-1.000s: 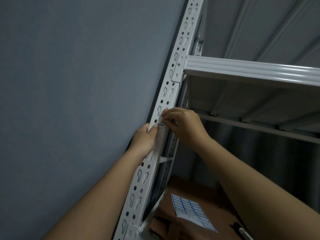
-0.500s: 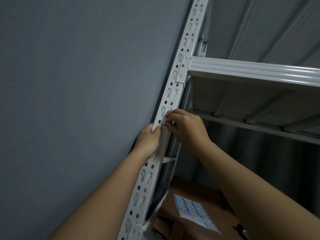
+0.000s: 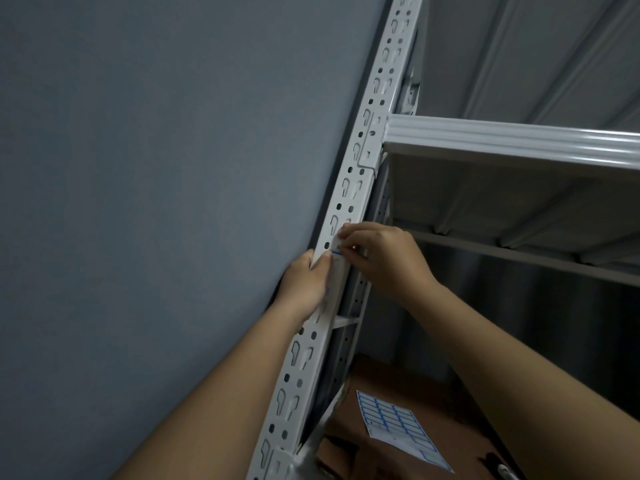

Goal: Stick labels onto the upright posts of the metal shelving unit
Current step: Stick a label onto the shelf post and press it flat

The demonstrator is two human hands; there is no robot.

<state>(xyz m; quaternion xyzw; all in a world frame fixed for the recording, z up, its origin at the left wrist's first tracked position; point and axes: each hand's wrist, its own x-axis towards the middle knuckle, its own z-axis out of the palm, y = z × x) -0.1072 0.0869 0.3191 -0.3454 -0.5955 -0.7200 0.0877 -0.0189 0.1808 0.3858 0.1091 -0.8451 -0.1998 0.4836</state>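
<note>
Below, label sheet (image 3: 398, 427) on cardboard (image 3: 446, 403).

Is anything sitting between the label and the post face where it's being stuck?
Nothing visible: the label lies against the post, pinched by the right hand, with the left hand gripping the post just below.

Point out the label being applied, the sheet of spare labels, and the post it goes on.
label (image 3: 335, 250): head view, its blue-lined edge between the fingertips.
label sheet (image 3: 398, 426): head view, middle of the blue grid.
upright post (image 3: 375, 109): head view, slotted front face above the hands.
</note>
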